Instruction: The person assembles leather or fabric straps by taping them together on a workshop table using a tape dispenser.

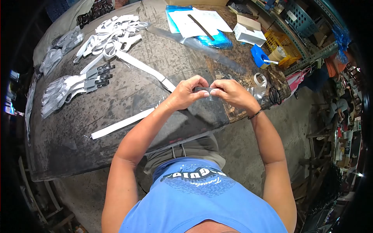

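My left hand (189, 92) and my right hand (232, 92) meet above the table's front edge, thumbs and fingertips closed. Between them they pinch a small dark grey piece (201, 89), with some clear plastic (213, 98) below the fingertips. My fingers cover much of it, so its exact kind is hidden. A white strap (143, 67) runs from the tangled pile down toward my left hand. Another flat white strap (121, 123) lies on the table beside my left forearm.
Loose white straps (112, 39) pile at the back left. Bundled straps with grey buckles (93, 79) lie at the left. Papers (190, 21), a white box (249, 32), a blue tape dispenser (258, 56), a tape roll (260, 80) and black-handled scissors (275, 95) occupy the right.
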Motion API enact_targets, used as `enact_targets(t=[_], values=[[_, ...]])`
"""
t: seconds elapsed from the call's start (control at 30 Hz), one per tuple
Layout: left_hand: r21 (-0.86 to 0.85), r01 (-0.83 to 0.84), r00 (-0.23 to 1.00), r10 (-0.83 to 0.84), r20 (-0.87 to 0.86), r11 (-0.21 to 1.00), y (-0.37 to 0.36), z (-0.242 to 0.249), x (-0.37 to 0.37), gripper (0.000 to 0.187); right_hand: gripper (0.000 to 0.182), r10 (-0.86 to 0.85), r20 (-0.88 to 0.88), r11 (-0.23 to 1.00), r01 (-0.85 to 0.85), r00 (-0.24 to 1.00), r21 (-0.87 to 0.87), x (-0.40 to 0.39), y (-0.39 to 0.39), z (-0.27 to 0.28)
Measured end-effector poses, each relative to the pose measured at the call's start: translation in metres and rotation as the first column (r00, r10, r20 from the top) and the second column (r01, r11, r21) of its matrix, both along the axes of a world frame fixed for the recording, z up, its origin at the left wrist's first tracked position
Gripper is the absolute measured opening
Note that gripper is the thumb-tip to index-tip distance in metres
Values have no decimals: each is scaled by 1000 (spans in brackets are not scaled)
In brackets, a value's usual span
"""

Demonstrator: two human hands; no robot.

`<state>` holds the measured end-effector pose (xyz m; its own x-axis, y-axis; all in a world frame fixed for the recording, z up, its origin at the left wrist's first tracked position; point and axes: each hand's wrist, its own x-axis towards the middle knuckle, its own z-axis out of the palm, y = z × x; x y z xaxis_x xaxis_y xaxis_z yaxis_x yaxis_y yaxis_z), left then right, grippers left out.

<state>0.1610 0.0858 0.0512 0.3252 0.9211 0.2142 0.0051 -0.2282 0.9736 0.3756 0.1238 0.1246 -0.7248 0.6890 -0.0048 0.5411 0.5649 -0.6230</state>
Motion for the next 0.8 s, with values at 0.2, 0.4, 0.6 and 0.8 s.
enact_targets(t=[0.2,0.4,0.6,0.8], values=[[-17,-20,989,22,144,1000,1,-6,-6,25,24,-87,26,991,89,996,-96,-6,-3,15],[10,-5,992,4,128,1000,-2,-1,-5,28,24,-102,6,990,102,995,-96,-3,-1,8],[20,40,999,-39,-31,999,0,4,-6,31,32,-78,66,994,82,995,-71,-8,-1,9],[-83,151,980,-160,-115,985,6,-3,-28,37,24,-110,18,993,111,994,-48,-4,0,6]])
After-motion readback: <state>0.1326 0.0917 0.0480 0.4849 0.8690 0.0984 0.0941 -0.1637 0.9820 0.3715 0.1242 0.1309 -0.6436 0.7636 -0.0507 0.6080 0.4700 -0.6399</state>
